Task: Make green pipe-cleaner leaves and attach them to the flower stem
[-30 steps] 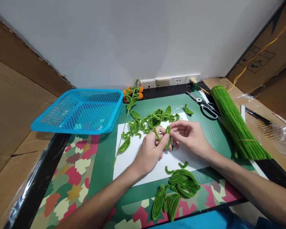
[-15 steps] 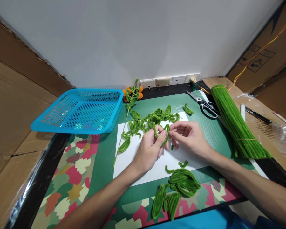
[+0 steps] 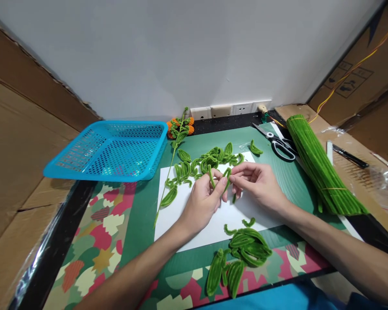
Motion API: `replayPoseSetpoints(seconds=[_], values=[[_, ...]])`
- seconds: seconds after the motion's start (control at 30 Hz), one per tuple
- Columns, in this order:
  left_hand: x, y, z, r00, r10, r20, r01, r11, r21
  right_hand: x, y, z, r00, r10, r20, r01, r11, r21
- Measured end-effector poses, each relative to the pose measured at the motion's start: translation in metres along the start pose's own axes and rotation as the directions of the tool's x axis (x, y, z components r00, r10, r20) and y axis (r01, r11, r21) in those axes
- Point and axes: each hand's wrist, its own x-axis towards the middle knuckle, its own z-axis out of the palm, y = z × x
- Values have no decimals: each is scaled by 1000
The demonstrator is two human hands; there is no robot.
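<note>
Over a white sheet of paper, my left hand pinches a bent green pipe cleaner between thumb and fingers. My right hand closes its thumb and fingertips on the same pipe cleaner from the right side. Part of the strand is hidden by the fingers. Just beyond the hands, a cluster of green pipe cleaner leaves lies along the top of the paper. Closer to me rests a second pile of such leaves. One lone leaf sits at the mat's upper right.
A blue plastic basket stands at left. Beside it lies a long pipe cleaner stem with orange blossoms. Black-handled scissors, a thick bundle of green pipe cleaners and a black knife lie at right. Wall sockets line the back.
The loop of pipe cleaner between my fingers looks narrower, and my fingertips have shifted slightly on it. Everything else lies as before.
</note>
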Motion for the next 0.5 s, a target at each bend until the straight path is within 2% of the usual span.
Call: replayPoseSetpoints(seconds=[0.23, 0.5], values=[[2, -2, 0, 997, 5, -77, -5, 1000, 4, 0, -1, -1, 999, -30, -23, 29, 999, -23], [3, -3, -2, 1000, 23, -20, -23, 999, -31, 0, -1, -2, 1000, -21, -11, 22, 1000, 11]])
